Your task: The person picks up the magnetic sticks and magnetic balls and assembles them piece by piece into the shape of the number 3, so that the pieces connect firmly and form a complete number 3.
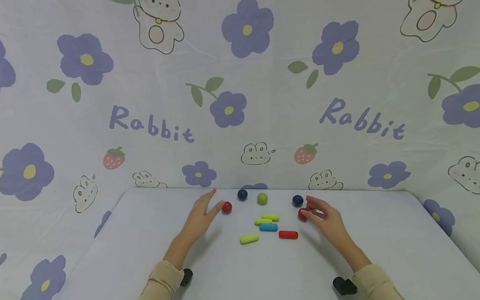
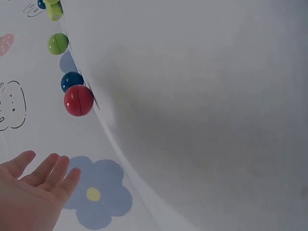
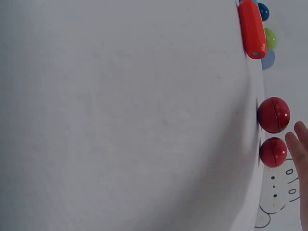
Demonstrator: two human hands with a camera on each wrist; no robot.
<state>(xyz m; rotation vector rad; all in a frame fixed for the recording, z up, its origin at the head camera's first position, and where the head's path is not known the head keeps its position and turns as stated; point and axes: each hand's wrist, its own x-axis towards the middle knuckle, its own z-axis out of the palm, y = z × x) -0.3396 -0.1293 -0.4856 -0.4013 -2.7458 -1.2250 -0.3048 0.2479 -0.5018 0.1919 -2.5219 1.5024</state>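
Observation:
My left hand [image 1: 200, 217], its fingers extended, hovers just left of a red ball [image 1: 226, 207]. In the left wrist view that hand [image 2: 41, 192] shows spread fingers with nothing in them, below the red ball [image 2: 79, 100]. On the right side, my right hand [image 1: 325, 217] has loosely bent fingers beside another red ball [image 1: 303, 214], partly covered by the thumb. Two red balls, a nearer one [image 3: 274, 115] and a second one [image 3: 273, 152], rest on the table in the right wrist view, with fingertips [image 3: 291, 139] next to them. Whether these fingers touch a ball I cannot tell.
Dark blue balls, one at the back [image 1: 242, 195] and one by the right hand [image 1: 297, 200], flank a green ball [image 1: 262, 198]. Nearer lie yellow-green sticks [image 1: 249, 239], a blue stick [image 1: 268, 227] and a red stick [image 1: 288, 234] on the white table [image 1: 248, 278]. A patterned cloth [image 1: 260, 84] hangs behind.

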